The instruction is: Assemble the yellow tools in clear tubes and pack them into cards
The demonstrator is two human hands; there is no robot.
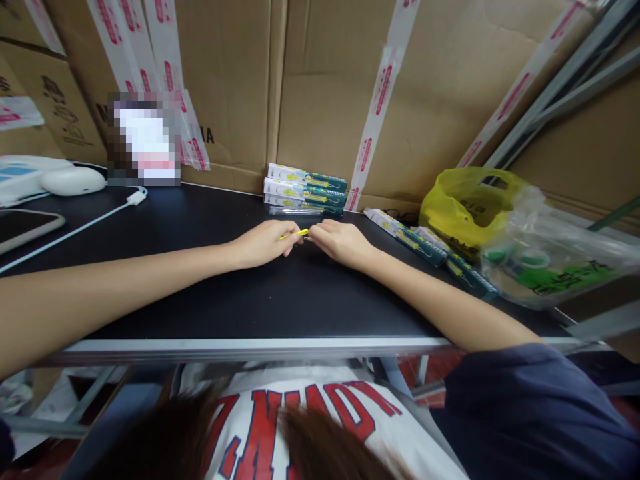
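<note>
Centrally, the left hand [265,243] grips a yellow rod [303,232]; right hand [345,241] meets its end, grip unclear.

A storeroom or workshop, by its look — tall, taped brown cardboard cartons [330,87] line the back edge of a black rectangular table [280,303], slim green-and-white boxes [325,183] stacked there — grey metal framing [543,97] near its back right corner.
</note>
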